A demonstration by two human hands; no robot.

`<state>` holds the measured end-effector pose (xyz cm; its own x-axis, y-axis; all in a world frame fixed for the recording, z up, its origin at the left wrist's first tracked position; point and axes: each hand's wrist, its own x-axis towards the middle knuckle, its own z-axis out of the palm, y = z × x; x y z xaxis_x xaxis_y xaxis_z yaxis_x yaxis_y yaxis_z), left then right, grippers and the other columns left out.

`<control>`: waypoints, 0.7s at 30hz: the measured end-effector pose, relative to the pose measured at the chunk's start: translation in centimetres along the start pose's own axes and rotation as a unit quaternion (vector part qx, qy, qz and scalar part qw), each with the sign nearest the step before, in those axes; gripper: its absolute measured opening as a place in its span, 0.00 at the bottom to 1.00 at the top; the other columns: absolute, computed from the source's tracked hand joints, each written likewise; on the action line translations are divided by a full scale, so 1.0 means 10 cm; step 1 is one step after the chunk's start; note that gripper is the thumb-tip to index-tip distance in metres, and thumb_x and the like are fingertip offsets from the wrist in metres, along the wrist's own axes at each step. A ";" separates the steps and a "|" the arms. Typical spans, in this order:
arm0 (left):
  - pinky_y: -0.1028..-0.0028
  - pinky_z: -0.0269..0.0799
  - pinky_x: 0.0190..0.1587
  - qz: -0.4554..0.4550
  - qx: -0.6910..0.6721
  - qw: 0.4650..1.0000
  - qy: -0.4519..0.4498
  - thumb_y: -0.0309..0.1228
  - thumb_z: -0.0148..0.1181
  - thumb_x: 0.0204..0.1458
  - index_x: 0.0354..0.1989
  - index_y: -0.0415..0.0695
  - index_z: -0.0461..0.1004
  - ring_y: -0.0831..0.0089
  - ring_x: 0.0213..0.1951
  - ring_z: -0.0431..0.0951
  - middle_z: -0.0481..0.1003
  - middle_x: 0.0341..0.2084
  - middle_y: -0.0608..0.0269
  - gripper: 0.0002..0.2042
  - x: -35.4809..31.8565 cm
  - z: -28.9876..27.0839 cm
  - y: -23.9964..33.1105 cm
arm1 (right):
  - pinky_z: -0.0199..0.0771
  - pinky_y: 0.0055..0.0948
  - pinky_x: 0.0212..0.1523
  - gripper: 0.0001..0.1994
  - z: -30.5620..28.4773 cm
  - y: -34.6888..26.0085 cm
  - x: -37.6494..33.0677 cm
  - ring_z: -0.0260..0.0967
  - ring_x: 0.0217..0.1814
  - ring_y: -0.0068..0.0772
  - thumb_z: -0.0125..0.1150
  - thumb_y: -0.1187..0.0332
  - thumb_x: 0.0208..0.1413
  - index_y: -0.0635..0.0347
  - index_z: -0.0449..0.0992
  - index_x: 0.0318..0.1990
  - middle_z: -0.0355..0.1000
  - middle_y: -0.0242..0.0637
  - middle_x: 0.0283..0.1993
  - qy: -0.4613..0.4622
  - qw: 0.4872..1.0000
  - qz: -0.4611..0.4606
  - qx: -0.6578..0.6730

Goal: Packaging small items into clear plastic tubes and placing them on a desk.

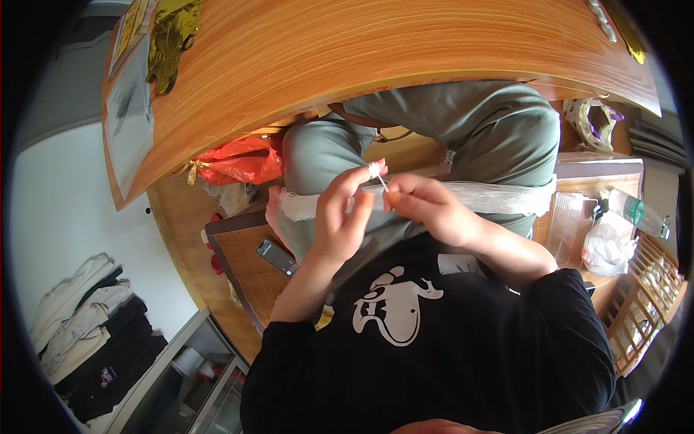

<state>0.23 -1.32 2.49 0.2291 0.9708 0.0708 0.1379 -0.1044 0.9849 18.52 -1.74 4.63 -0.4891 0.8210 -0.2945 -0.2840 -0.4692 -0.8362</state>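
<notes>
My left hand (344, 218) is raised over my lap, its index finger pointing up and its thumb held apart. White yarn (374, 171) is wound in several turns round the tip of that finger. A short taut strand runs from it to my right hand (431, 207), whose thumb and index finger are pinched together on the yarn. Behind both hands a loose skein of white yarn (499, 197) stretches across my thighs, looped round both legs. Its part behind the fingers is hidden.
A wooden table (347, 47) curves ahead of my knees. A phone (276, 256) lies on the seat at left, near a red plastic bag (242, 160). At right are a plastic bottle (637, 213), a white plastic bag (607, 248) and a slatted wooden rack (643, 311).
</notes>
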 end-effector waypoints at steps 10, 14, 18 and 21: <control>0.68 0.67 0.35 0.097 0.228 0.964 -0.098 0.31 0.54 0.56 0.40 0.38 0.75 0.66 0.27 0.76 0.78 0.34 0.57 0.10 0.17 -0.18 0.04 | 0.51 0.15 0.31 0.09 -0.01 0.10 0.05 0.50 0.30 0.12 0.45 0.66 0.67 0.58 0.70 0.38 0.61 0.21 0.31 0.019 0.999 -0.036 -0.007; 0.73 0.68 0.39 0.020 0.073 0.996 -0.057 0.33 0.53 0.58 0.47 0.38 0.75 0.71 0.28 0.74 0.78 0.37 0.56 0.14 0.08 -0.12 0.07 | 0.50 0.15 0.31 0.09 0.01 0.16 0.07 0.50 0.31 0.11 0.44 0.66 0.67 0.58 0.70 0.39 0.58 0.19 0.29 -0.017 0.996 0.085 -0.025; 0.75 0.67 0.37 -0.091 -0.287 0.949 -0.095 0.34 0.51 0.60 0.42 0.37 0.75 0.77 0.31 0.70 0.76 0.33 0.60 0.13 0.02 -0.17 0.02 | 0.49 0.16 0.27 0.08 -0.08 0.11 0.12 0.48 0.27 0.11 0.44 0.68 0.66 0.58 0.70 0.37 0.59 0.20 0.28 0.033 0.992 0.058 0.107; 0.73 0.70 0.33 0.050 0.049 0.988 -0.139 0.31 0.57 0.54 0.35 0.38 0.76 0.70 0.27 0.73 0.77 0.30 0.58 0.09 0.11 -0.22 0.02 | 0.46 0.16 0.25 0.07 -0.04 0.06 0.13 0.47 0.25 0.11 0.46 0.69 0.65 0.58 0.69 0.36 0.58 0.20 0.25 0.041 0.995 0.004 0.089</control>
<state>-1.65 0.20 3.07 0.4995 0.8596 0.1072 0.1915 -0.2303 0.9541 18.02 -0.88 3.58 -0.4245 0.8373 -0.3446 -0.4247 -0.5202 -0.7409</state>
